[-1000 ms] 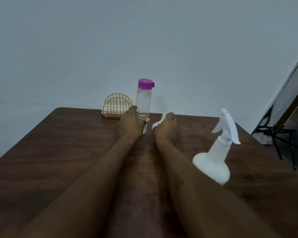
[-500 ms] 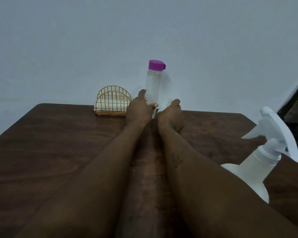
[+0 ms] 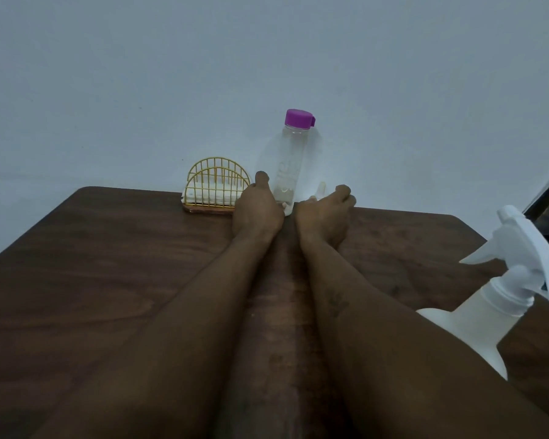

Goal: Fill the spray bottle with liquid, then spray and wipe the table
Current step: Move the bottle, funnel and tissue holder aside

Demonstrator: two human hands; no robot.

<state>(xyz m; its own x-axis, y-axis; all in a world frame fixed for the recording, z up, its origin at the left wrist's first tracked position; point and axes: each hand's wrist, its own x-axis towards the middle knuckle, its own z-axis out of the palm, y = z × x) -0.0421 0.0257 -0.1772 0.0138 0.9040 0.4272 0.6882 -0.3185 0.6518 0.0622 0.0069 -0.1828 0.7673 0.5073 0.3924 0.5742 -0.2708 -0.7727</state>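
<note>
1. Little is changing from half a second ago. Both hands are staying at the far edge of the desk (image 3: 108,280), and the clear bottle (image 3: 290,166) is standing where it was. The right hand (image 3: 325,213) is sitting a touch farther right.
2. Compared with a second ago, the spray bottle (image 3: 476,324) is showing much farther right, at the picture's edge. The right forearm is now covering part of its body.
3. The left hand (image 3: 257,210) is gripping the clear bottle low down. Its thumb is lying up along the bottle's left side and its fingertips are curling round the front.
4. The right hand is curling its fingers and pinching a small white piece (image 3: 319,191) just right of the bottle. I cannot tell what that piece is.
5. The clear bottle is standing upright with its long axis vertical, close to the wall (image 3: 267,58). Its purple cap (image 3: 298,119) is on top, with the cap's tab pointing right.
6. The spray bottle is sitting at the near right of the desk, well apart from the hands. In this wide view its long axis is slanting up and to the right, with the white head uppermost. A pointed part of the head is sticking out to the left.
7. A yellow wire napkin holder (image 3: 216,185) with white napkins in it is standing just left of the left hand.
</note>
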